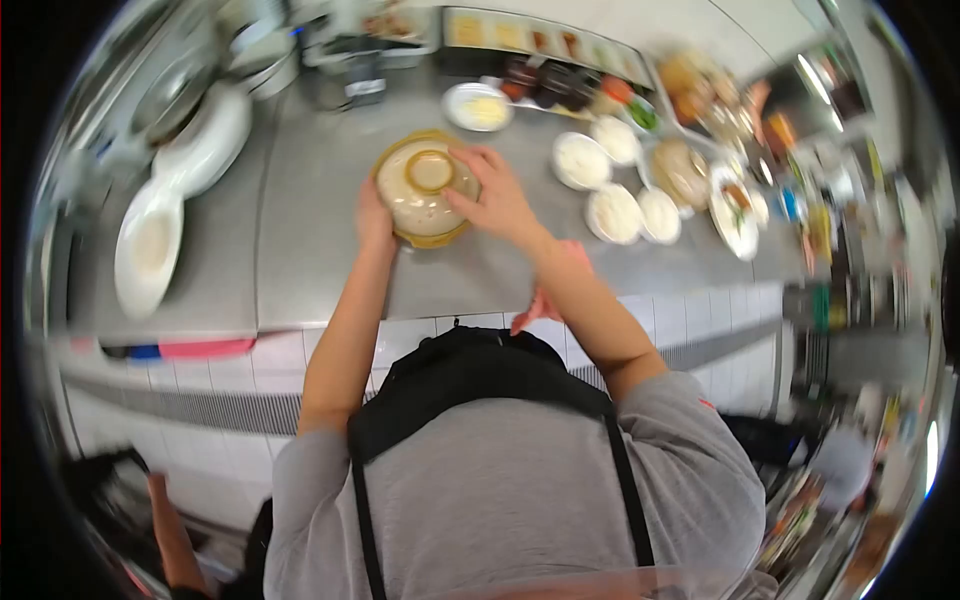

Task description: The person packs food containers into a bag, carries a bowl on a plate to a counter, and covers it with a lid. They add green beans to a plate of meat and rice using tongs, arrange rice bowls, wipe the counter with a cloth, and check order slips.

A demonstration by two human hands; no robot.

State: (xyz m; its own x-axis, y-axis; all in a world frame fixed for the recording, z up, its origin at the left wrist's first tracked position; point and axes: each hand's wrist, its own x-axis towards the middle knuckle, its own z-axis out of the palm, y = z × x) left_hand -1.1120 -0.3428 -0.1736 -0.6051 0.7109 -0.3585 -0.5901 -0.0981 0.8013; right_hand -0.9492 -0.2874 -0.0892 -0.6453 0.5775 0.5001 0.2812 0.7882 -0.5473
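Note:
A lidded clay pot [427, 237] with a yellow-brown rim stands on the steel counter in front of me. Its pale, glossy lid [410, 208] has a ring-shaped knob on top. My left hand [374, 218] is cupped against the pot's left side, its fingers partly hidden behind it. My right hand [497, 196] grips the lid from the right, thumb near the knob and fingers over the far edge. Beyond the pot sits a white plate [462, 118] with yellow food on it. A pink cloth [541, 306] hangs at the counter's front edge, below my right forearm.
Several white bowls of what looks like rice [615, 214] stand to the right, near an oval plate of food [735, 228]. White oval dishes [128, 262] lie left. A tray of ingredients [545, 45] lines the back. Other people are at the lower left and lower right.

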